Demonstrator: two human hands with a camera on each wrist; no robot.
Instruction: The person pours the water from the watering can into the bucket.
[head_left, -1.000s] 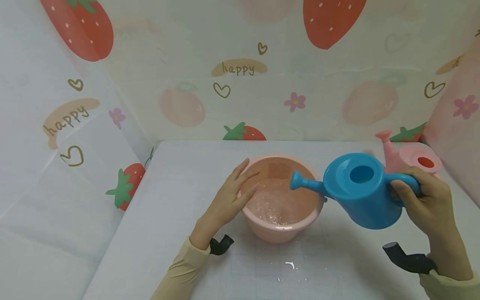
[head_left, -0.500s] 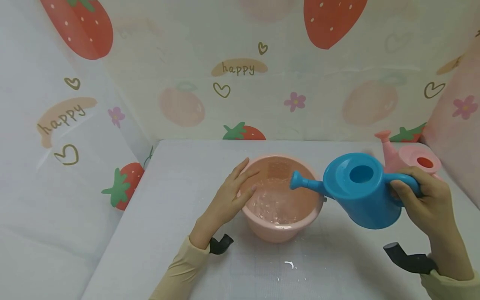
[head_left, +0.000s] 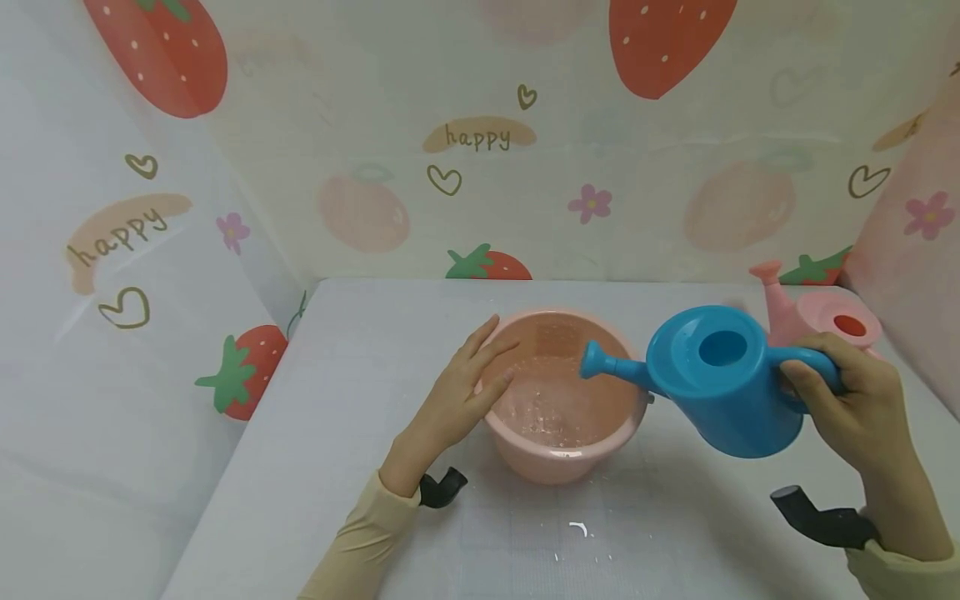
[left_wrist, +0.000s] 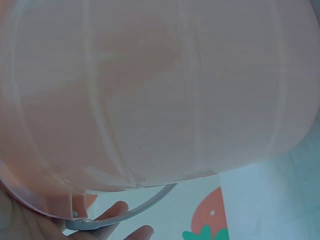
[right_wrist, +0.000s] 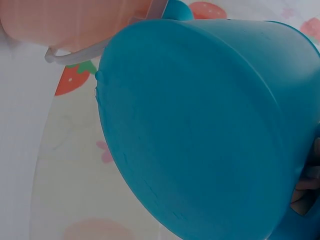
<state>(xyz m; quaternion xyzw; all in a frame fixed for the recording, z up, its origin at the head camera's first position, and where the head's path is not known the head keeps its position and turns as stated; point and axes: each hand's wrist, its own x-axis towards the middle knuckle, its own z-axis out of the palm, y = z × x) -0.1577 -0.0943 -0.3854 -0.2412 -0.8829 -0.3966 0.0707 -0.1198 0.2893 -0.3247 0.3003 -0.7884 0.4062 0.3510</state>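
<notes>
My right hand (head_left: 858, 400) grips the handle of a blue watering can (head_left: 738, 412), held tilted with its spout (head_left: 594, 360) over a pink bucket (head_left: 555, 467). Rippling water (head_left: 555, 408) shows inside the bucket. My left hand (head_left: 453, 396) rests on the bucket's left rim, fingers fairly straight and thumb over the edge. In the left wrist view the bucket's wall (left_wrist: 150, 100) fills most of the picture, with a pale bail handle (left_wrist: 135, 210) beside the fingertips (left_wrist: 142, 232). The right wrist view shows the can's base (right_wrist: 200, 130) with water drops at its edge.
A pink watering can (head_left: 783, 318) stands at the back right, partly hidden behind the blue one. Drops of water (head_left: 578, 527) lie on the white table (head_left: 375, 333) in front of the bucket. A strawberry-printed sheet (head_left: 622, 158) hangs around the table.
The ripples on the water in the bucket shift between frames. Both hands and the blue watering can stay almost in place.
</notes>
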